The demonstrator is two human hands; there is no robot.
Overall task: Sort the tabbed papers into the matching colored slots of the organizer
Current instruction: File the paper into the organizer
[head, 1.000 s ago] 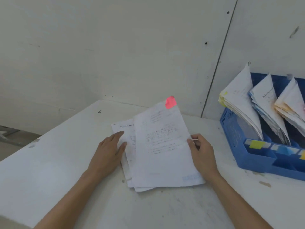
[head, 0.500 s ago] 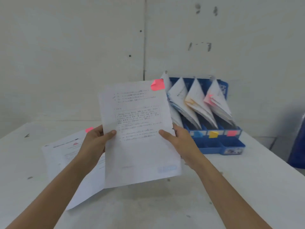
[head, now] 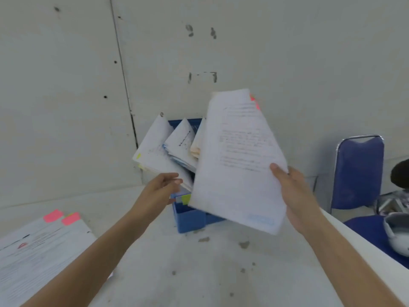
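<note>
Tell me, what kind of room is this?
Probably a plain office or workroom: a table with stacked papers, a blue organizer full of sheets, a blue chair, and the right hand holding a paper to file.

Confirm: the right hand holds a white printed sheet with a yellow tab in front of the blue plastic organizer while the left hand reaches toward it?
No. The head view shows the tab on the white printed sheet is pink, not yellow. The right hand does hold it before the blue plastic organizer, the left hand reaching toward it.
</note>
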